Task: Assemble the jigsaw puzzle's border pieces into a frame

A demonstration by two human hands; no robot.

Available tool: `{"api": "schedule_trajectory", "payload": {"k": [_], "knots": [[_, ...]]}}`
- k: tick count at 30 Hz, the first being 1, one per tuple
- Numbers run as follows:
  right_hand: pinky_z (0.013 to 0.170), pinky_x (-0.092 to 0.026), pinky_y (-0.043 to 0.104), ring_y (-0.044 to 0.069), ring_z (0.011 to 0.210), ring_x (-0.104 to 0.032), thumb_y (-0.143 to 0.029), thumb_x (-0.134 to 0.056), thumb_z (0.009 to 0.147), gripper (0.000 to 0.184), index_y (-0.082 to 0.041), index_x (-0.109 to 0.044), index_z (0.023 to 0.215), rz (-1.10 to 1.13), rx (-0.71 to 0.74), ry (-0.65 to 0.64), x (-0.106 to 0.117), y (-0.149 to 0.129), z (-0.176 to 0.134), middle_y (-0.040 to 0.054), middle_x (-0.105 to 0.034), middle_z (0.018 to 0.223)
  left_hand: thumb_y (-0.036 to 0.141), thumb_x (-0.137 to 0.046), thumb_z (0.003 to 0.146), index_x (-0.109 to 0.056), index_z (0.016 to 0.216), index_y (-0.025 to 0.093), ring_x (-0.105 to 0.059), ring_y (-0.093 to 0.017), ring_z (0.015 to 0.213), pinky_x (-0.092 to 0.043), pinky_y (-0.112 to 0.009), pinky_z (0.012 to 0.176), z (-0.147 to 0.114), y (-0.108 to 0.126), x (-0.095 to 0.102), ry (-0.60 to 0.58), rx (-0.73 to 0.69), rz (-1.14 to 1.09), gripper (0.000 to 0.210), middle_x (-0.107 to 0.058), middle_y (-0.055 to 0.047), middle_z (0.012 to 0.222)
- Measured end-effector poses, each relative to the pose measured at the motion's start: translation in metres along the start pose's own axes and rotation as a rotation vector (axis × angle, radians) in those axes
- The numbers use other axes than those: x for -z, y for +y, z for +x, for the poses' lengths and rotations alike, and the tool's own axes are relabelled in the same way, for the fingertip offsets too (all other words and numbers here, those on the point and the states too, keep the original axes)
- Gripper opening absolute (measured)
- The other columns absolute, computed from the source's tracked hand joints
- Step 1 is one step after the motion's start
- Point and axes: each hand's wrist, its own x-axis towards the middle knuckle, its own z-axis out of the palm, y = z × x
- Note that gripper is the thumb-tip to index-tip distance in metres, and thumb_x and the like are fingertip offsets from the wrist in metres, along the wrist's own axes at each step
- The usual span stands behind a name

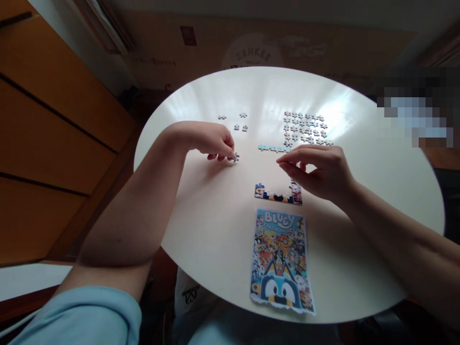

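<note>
My left hand (217, 141) pinches a small jigsaw piece (235, 157) between thumb and fingertips, at the table's surface left of the puzzle. Over the right side of the puzzle hovers my right hand (318, 167), thumb and index tips together with no piece showing between them. Just beyond those fingertips lies a joined light-blue strip of puzzle (269, 148), its right end partly covered by the hand. Nearer me is a joined U-shaped section of puzzle (276, 197), dark blue along the bottom; my right hand hides part of its right side.
A torn-edged picture sheet reading "Bluey" (282, 258) lies near the front edge of the white oval table (212, 239). Rows of loose pieces (305, 127) sit at the back right. Several more loose pieces (236, 127) lie at the back left. Wooden panels (50, 158) stand at far left.
</note>
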Motion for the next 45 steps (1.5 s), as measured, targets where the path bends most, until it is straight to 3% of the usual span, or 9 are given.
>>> {"api": "schedule_trajectory", "payload": {"k": [7, 32, 45], "knots": [[0.051, -0.051, 0.026, 0.011, 0.055, -0.062, -0.019, -0.067, 0.091, 0.008, -0.020, -0.075, 0.088, 0.008, -0.046, 0.008, -0.001, 0.005, -0.001, 0.0016, -0.073, 0.072, 0.045, -0.065, 0.071, -0.074, 0.078, 0.019, -0.056, -0.018, 0.066, -0.038, -0.028, 0.062, 0.000, 0.001, -0.002, -0.067, 0.019, -0.001, 0.029, -0.071, -0.008, 0.079], [0.051, -0.054, 0.028, 0.013, 0.055, -0.065, -0.024, -0.066, 0.092, 0.011, -0.022, -0.076, 0.086, -0.005, -0.094, -0.001, -0.002, 0.006, -0.002, 0.0010, -0.075, 0.072, 0.047, -0.067, 0.071, -0.068, 0.066, 0.020, -0.047, -0.018, 0.058, -0.032, -0.030, 0.058, -0.001, 0.002, -0.002, -0.021, 0.051, 0.058, 0.028, -0.060, -0.007, 0.065], [0.050, -0.057, 0.030, 0.015, 0.057, -0.067, -0.026, -0.067, 0.092, 0.011, -0.026, -0.076, 0.086, -0.020, -0.089, 0.018, -0.001, 0.004, -0.001, 0.0008, -0.076, 0.073, 0.038, -0.065, 0.065, -0.063, 0.062, 0.020, -0.052, -0.023, 0.069, -0.028, -0.033, 0.063, 0.006, 0.006, -0.007, 0.044, 0.088, 0.145, 0.018, -0.061, -0.009, 0.070]]}}
